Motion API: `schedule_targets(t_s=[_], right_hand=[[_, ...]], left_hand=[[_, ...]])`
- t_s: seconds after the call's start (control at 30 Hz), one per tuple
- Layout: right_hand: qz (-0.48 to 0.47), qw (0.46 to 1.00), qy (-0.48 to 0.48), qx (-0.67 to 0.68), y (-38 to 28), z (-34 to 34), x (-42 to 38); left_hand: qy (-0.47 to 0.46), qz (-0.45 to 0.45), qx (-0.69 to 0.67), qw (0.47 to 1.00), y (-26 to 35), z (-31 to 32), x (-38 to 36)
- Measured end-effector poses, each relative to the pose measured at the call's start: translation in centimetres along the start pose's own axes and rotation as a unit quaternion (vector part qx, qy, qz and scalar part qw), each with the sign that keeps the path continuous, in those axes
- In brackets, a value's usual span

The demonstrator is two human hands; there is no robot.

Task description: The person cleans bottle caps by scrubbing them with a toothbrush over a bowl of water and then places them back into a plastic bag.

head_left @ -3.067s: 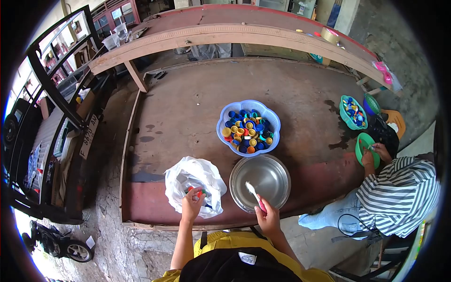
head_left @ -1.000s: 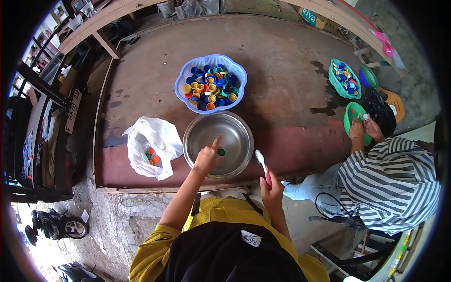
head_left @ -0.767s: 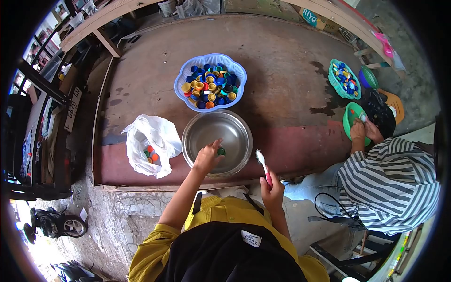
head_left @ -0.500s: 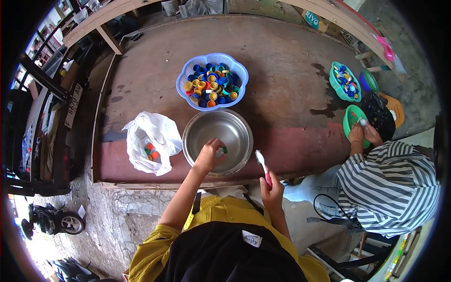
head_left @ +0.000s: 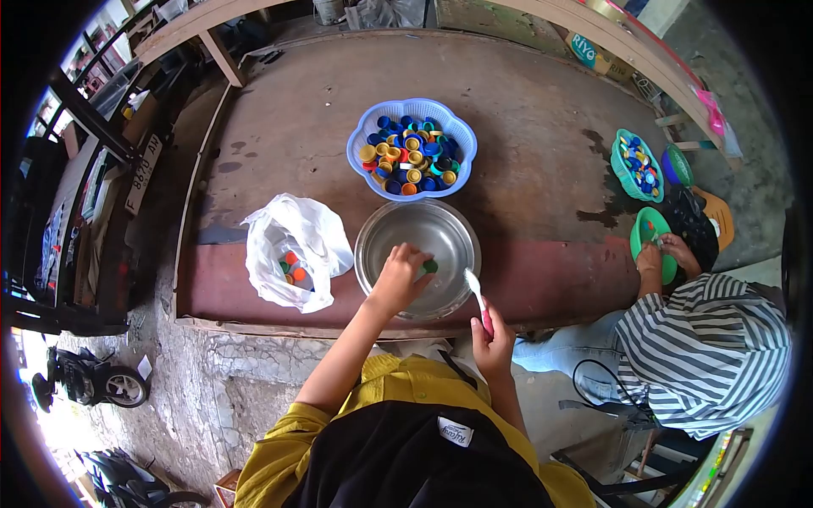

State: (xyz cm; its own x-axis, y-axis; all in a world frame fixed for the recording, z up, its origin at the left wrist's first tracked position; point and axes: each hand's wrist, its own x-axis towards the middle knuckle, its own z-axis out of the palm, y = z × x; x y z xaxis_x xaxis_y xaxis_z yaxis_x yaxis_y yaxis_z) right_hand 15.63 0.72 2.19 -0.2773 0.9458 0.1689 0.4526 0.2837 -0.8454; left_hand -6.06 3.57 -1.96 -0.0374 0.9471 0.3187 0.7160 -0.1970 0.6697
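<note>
My left hand (head_left: 400,278) is over the steel basin (head_left: 366,284), its fingers closed on a green bottle cap (head_left: 430,266). In my right hand (head_left: 494,345), at the basin's right edge, is a toothbrush (head_left: 485,315) with a pinkish-red handle and a white head. The bristles point up toward the basin rim. Just behind the basin stands a blue plastic basket (head_left: 464,135) full of blue, yellow, orange and green bottle caps (head_left: 413,157). Left of the basin, an open white plastic bag (head_left: 292,224) holds several orange and green caps (head_left: 292,257).
At right, a person in a striped shirt (head_left: 711,339) works with both hands over a green bowl (head_left: 639,229). Near them are a teal basket (head_left: 622,161) of caps and a black plastic bag (head_left: 688,220). The wooden table (head_left: 288,127) has raised edges.
The view has shifted, so the table things appear further right. My left hand keeps the green cap over the basin, now turned differently. The toothbrush stays in my right hand, closer to the basin.
</note>
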Motion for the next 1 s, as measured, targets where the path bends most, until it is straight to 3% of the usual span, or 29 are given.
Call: schedule_targets(t_s=[0.1,0.23,0.27,0.37,0.4,0.47,0.53,0.67,0.77,0.87,0.93,1.0], right_hand=[[-0.035,0.999,0.022,-0.01,0.3,0.6,-0.2],[0.002,0.999,0.033,-0.02,-1.0,0.8,-0.4],[-0.028,0.998,0.055,-0.023,-0.9,1.2,-0.3],[0.004,0.998,0.049,-0.029,-1.3,1.4,-0.7],[-0.001,0.998,0.056,-0.033,-1.2,1.6,-1.2],[-0.02,0.996,0.074,-0.04,-0.9,2.0,-1.2],[0.038,0.996,0.065,-0.049,-1.6,1.8,-1.5],[0.057,0.995,0.063,-0.045,-1.6,2.1,-2.0],[-0.001,0.994,0.093,-0.061,-0.7,2.3,-2.3],[0.098,0.993,0.057,-0.041,-2.1,1.7,-2.3],[0.074,0.995,0.057,-0.027,-1.7,1.8,-2.2],[0.066,0.996,0.053,-0.019,-1.7,1.9,-2.3]], left_hand=[[-0.022,0.001,0.056,0.998,-0.7,0.1,-0.4],[0.011,0.048,-0.027,0.998,1.7,-4.2,1.2],[0.017,0.056,-0.043,0.997,1.7,-5.1,1.4],[-0.031,0.044,0.022,0.998,-1.0,-4.7,1.0],[-0.057,0.046,0.098,0.992,-1.5,-4.9,0.9],[-0.016,0.034,0.034,0.999,-1.5,-4.8,1.2],[0.03,0.035,-0.032,0.998,-0.1,-5.8,1.8],[-0.014,0.043,0.02,0.999,-1.6,-4.4,1.7],[-0.022,0.042,0.019,0.999,-1.8,-4.8,1.5],[0.035,0.063,-0.043,0.996,-0.2,-6.0,2.1],[0.061,0.064,-0.07,0.994,0.0,-5.6,2.2],[-0.079,0.06,0.048,0.994,-3.2,-3.6,1.1]])
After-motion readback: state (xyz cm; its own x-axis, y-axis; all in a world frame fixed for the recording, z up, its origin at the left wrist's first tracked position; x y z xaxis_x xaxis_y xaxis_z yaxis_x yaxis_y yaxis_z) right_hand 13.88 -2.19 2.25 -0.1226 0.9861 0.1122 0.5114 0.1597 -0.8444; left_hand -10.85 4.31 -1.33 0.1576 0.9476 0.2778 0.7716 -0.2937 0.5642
